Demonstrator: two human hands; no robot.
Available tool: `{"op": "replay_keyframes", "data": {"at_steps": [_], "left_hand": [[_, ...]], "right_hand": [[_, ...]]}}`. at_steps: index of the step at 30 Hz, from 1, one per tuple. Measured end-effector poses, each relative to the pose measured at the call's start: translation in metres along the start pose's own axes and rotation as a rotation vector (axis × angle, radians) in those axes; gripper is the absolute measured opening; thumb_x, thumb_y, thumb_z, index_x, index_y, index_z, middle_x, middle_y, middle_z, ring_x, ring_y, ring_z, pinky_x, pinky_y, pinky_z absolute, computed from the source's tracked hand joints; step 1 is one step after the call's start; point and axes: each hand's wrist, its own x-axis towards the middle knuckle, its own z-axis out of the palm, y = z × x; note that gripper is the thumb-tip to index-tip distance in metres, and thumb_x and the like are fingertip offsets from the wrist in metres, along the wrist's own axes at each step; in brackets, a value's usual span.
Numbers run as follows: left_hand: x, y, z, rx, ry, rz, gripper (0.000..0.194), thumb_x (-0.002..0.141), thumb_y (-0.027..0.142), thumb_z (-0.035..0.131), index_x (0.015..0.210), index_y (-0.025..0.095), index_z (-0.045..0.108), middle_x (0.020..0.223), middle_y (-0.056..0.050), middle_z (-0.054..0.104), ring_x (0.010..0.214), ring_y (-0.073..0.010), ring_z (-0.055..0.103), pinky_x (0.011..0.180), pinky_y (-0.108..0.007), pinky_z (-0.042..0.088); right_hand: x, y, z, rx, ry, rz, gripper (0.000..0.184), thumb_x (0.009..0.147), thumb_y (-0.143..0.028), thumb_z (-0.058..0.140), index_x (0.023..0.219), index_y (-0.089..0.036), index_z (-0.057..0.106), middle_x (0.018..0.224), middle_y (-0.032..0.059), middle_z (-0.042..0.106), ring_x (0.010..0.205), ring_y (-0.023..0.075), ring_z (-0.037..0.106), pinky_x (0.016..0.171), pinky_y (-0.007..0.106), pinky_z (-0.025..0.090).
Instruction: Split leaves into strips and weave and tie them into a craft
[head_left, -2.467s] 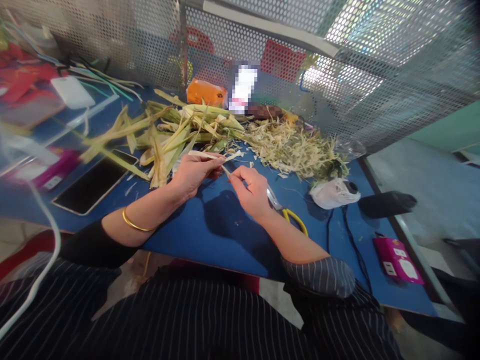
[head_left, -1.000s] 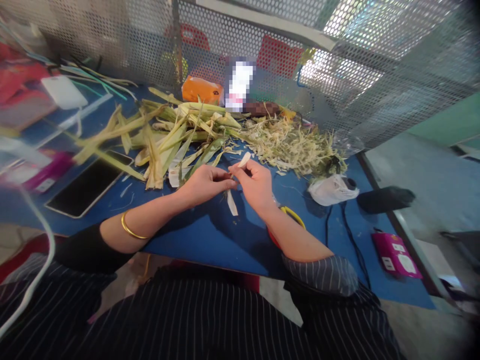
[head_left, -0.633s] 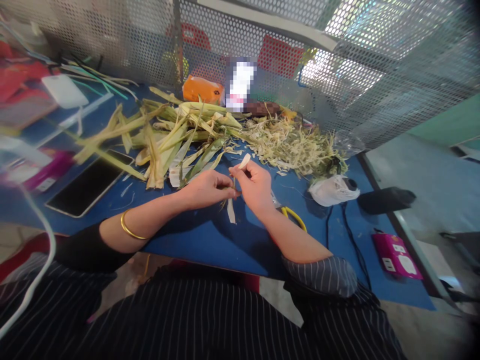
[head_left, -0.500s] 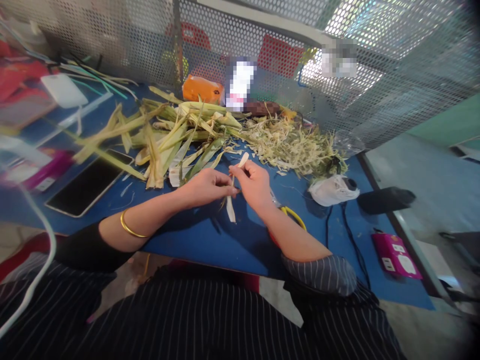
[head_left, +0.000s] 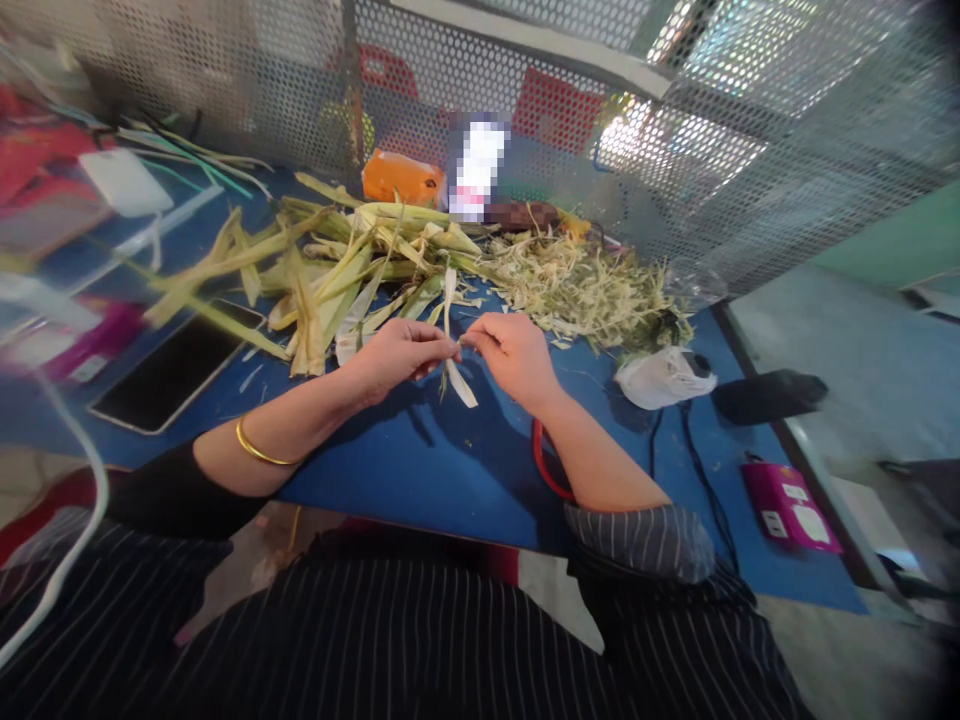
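A pale strip of husk [head_left: 460, 384] is held above a blue tabletop [head_left: 450, 490], at the near edge of a litter of plant matter. The strip is clamped between the thumb and fingers of the left hand [head_left: 401, 358], its two ends left free, one pointed toward the pile and the other angled toward the table's front edge. The thumb and fingertips of the right hand [head_left: 517, 360] are pressed together just beside the strip's middle; what is pinched there is too small to be told. A gold bangle [head_left: 256, 445] is worn on the left forearm. Behind the hands, long yellow-green husks [head_left: 330, 270] are heaped to the left, and finely shredded fibre [head_left: 577, 280] is piled to the right. A dark-screened device [head_left: 176, 368] is laid flat beside the husks. A red loop [head_left: 546, 460] is partly covered by the right forearm. Farther right, a white-wrapped roll [head_left: 649, 382], a black cylinder [head_left: 772, 397] and a magenta box [head_left: 787, 508] are set on the table. The scene is backed by a perforated screen [head_left: 465, 60].
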Motion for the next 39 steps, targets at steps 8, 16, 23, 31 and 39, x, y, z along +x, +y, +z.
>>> {"op": "replay_keyframes", "data": {"at_steps": [8,16,23,31,39], "left_hand": [[0.001,0.002,0.001,-0.248,0.11,-0.002,0.027,0.071,0.04,0.076,0.075,0.013,0.072,0.071,-0.006,0.071,0.058,-0.0113,0.063,0.054,-0.021,0.047],[0.002,-0.002,0.003,-0.386,0.075,0.129,0.022,0.074,0.03,0.075,0.089,0.014,0.073,0.092,-0.008,0.075,0.081,-0.0162,0.069,0.076,-0.026,0.052],[0.004,-0.004,0.005,-0.355,0.125,0.158,0.02,0.07,0.026,0.078,0.084,0.012,0.075,0.087,-0.009,0.075,0.085,-0.0167,0.068,0.078,-0.026,0.051],[0.004,-0.002,0.009,-0.386,0.286,0.155,0.024,0.061,0.02,0.081,0.082,0.011,0.075,0.083,-0.006,0.075,0.075,-0.014,0.067,0.074,-0.026,0.052],[0.001,0.004,0.0,-0.334,0.216,0.089,0.018,0.068,0.023,0.076,0.082,0.012,0.073,0.071,-0.004,0.071,0.064,-0.0133,0.065,0.07,-0.027,0.053]], "right_hand": [[-0.016,-0.029,-0.006,-0.39,0.314,-0.271,0.018,0.094,-0.03,0.051,0.094,-0.023,0.068,0.086,0.0041,0.069,0.086,0.0182,0.06,0.086,0.036,0.036],[-0.022,-0.041,0.028,0.13,0.032,0.238,0.032,0.091,-0.047,0.053,0.079,-0.02,0.065,0.073,0.0023,0.065,0.067,0.0151,0.057,0.063,0.028,0.039],[-0.021,-0.039,0.03,0.364,0.045,0.248,0.019,0.089,-0.029,0.054,0.072,-0.021,0.059,0.084,0.0025,0.063,0.082,0.0169,0.058,0.076,0.03,0.045],[-0.018,-0.038,0.027,0.388,-0.054,0.117,0.018,0.089,-0.024,0.053,0.071,-0.021,0.056,0.093,0.0032,0.06,0.092,0.0169,0.058,0.081,0.03,0.045],[-0.019,-0.037,0.006,-0.142,0.289,0.026,0.019,0.092,-0.04,0.054,0.091,-0.022,0.061,0.099,0.009,0.065,0.097,0.0232,0.057,0.087,0.038,0.038]]}}
